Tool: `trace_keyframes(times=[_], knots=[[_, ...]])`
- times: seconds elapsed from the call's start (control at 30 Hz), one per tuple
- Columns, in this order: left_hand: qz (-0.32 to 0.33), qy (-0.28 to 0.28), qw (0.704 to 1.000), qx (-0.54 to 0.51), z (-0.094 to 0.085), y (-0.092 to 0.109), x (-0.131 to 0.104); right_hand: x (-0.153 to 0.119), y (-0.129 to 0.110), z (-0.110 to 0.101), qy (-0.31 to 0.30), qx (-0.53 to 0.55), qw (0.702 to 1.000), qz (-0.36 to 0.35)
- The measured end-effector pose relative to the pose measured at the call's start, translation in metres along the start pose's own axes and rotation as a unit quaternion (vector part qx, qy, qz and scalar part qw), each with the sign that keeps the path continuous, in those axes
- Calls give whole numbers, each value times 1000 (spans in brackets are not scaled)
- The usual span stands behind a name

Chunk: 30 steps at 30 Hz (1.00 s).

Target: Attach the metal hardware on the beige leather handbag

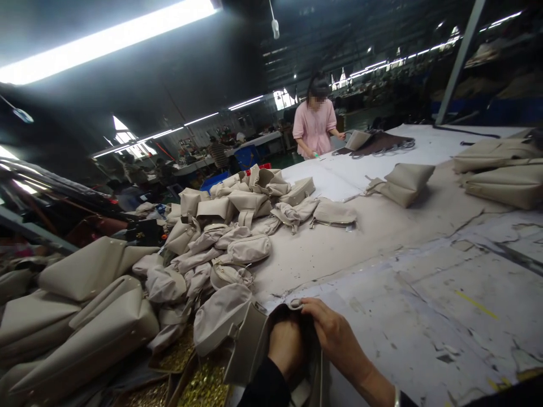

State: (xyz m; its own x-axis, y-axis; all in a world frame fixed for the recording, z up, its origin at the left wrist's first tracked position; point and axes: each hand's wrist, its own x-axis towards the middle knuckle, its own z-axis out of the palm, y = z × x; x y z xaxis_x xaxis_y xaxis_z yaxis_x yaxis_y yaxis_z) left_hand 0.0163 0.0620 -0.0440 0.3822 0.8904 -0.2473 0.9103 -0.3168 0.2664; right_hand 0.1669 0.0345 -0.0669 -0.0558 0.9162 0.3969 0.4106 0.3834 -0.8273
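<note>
My left hand [285, 346] is pushed down into the open mouth of a beige bag [250, 345] at the near edge of the worktable [424, 294]; its fingers are hidden inside, so how far they are curled cannot be told, though the back of the hand presses against the bag's dark inner lining. My right hand [335, 333] is closed on the bag's upper rim, thumb and fingers pinching the edge just beside the left hand and holding the mouth open. The bag stands at the bottom centre of the view, touching the table surface, with its flap falling toward me. Just to its left lies a heap of small beige pouches [220, 265], spreading up the table, and further left a stack of larger beige bags [85, 316] lies on its side. Gold-coloured hardware [203, 387] shows beneath the nearest bags. Across the table, well apart, a folded beige bag [403, 183] rests alone, with more bags [504, 172] at the right edge. At the far end a person in a pink top [314, 127] stands beside dark material [377, 144].
</note>
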Motion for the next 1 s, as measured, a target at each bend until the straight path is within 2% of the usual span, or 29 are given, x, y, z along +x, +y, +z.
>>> trace_keyframes(times=[0.1,0.2,0.27,0.33,0.4,0.5,0.6,0.7,0.77,0.93,1.0], knots=[[-51,27,997,-52,-19,2,-23,1,-4,-7,-6,19,1000,19],[-99,46,975,-193,-31,-2,-51,1,-5,-13,-25,30,998,41],[-75,36,949,-304,-29,-6,-64,1,-4,-14,-29,35,997,58],[-31,35,921,-387,-18,-7,-70,2,-3,-14,-37,48,995,77],[-3,56,905,-421,-7,-4,-71,2,-3,-13,-61,73,991,99],[-7,103,905,-413,4,3,-67,3,-4,-11,-89,114,981,128],[-19,101,904,-414,2,5,-65,2,-2,-11,-97,140,976,138],[-28,88,890,-447,-1,1,-63,-1,0,-12,-103,150,976,117],[-47,90,867,-488,-3,-2,-62,-3,0,-13,-102,151,978,102],[-59,69,784,-614,-1,-4,-59,-5,1,-14,-110,135,979,108],[-92,80,767,-630,3,-5,-56,-5,3,-12,-121,148,975,111]])
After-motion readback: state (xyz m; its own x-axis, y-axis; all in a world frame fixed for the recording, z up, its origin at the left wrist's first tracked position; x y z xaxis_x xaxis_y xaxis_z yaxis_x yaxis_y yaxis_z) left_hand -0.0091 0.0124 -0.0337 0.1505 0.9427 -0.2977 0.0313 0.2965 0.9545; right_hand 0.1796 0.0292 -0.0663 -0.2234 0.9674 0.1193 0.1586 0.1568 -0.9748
